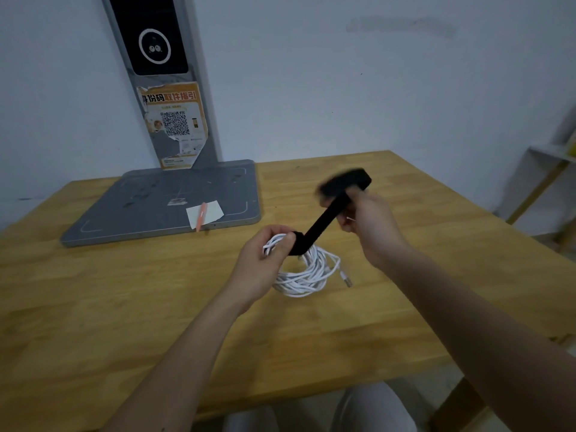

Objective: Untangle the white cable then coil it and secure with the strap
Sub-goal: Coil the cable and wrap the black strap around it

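Observation:
The white cable (307,272) is wound into a coil that hangs just above the wooden table (124,291). My left hand (265,263) grips the top of the coil, its thumb pressing the black strap (325,218) where it wraps around the strands. The strap runs taut up and to the right. There my right hand (371,222) holds it, and the strap's free end folds over above the fingers, blurred. A metal plug (346,279) sticks out at the coil's right side.
A grey stand with a flat base (168,210) and a tall post bearing a QR-code poster occupies the table's back left. A white paper slip and an orange pen (201,216) lie on the base. A shelf (548,169) stands at the right wall.

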